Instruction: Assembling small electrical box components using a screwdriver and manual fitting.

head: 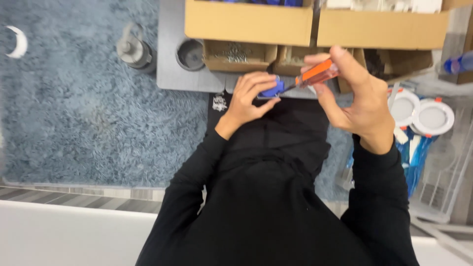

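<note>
One blue part [272, 88] pinched in left hand [249, 101], one orange-handled screwdriver [318, 74] gripped in right hand [362, 101].

a low grey table [172, 74] at the far side stands on shaggy blue-grey carpet [74, 113] and carries cardboard boxes [249, 22] and a small round tin [190, 54].
</note>
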